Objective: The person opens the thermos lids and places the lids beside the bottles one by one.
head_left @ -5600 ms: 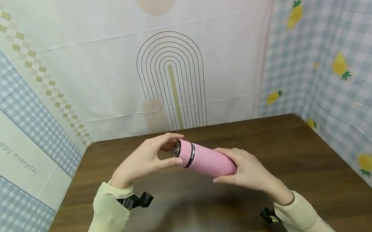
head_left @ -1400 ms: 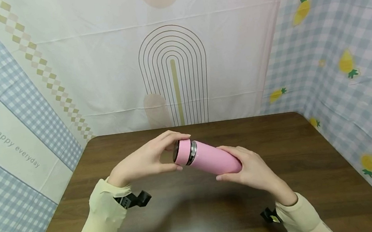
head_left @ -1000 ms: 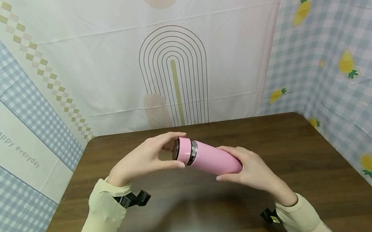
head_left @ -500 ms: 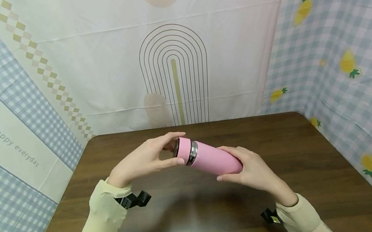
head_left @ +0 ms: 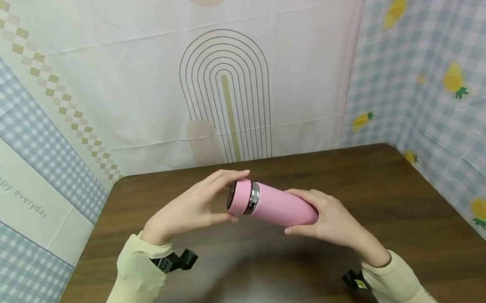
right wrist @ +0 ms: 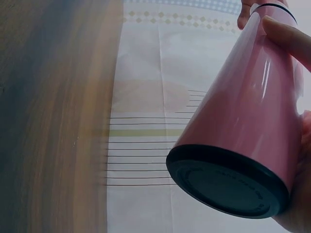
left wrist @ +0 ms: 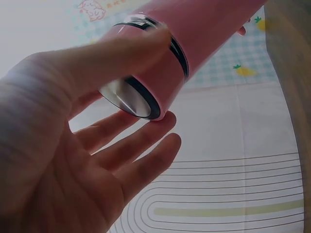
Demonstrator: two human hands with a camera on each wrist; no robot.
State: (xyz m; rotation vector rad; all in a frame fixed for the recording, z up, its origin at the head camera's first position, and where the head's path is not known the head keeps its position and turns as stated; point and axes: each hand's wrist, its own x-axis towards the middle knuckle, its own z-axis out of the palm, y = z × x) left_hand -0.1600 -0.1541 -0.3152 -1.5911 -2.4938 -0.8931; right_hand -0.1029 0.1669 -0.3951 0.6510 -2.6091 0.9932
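A pink thermos bottle (head_left: 279, 205) is held tilted above the table, its lid end up and to the left. My right hand (head_left: 330, 216) grips the body near the base; the dark base (right wrist: 226, 182) faces the right wrist camera. At the other end, my left hand (head_left: 188, 209) has its thumb and fingers around the pink lid (head_left: 239, 197). In the left wrist view the thumb (left wrist: 121, 56) is blurred across the lid and a fingertip touches its rim. A shiny steel band (head_left: 252, 198) shows between lid and body.
The brown wooden table (head_left: 259, 281) lies below both hands. Behind it hangs a white cloth (head_left: 140, 93) with an arch pattern, and checked cloths (head_left: 430, 47) flank the sides. Each wrist carries a small black camera (head_left: 183, 260).
Since the oldest frame, the steel band between lid and body has become wider. Within the last half second, my left fingers and thumb have shifted around the lid; the right hand keeps its grip.
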